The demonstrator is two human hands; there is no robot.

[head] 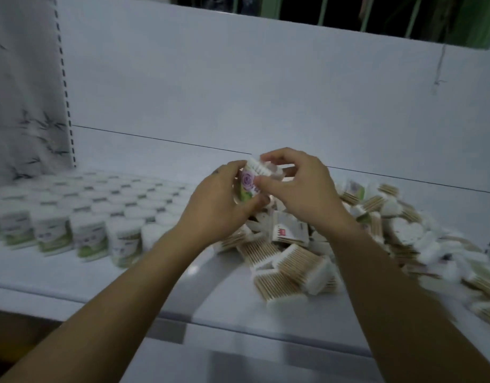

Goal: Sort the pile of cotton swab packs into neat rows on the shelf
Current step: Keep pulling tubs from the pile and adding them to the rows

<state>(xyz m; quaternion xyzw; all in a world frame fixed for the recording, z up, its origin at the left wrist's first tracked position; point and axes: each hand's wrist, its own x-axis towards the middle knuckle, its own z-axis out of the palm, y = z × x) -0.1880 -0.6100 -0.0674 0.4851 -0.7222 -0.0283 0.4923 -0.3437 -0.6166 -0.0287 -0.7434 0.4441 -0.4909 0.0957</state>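
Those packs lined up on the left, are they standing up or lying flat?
Standing up. The rows show white tops facing up and labels facing front, unlike the tumbled pile on the right.

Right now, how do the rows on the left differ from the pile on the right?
The rows stand upright and aligned; the pile lies jumbled, packs flat or tilted. The rows show white tops and green labels; the pile shows tan sticks. Both sit on the shelf.
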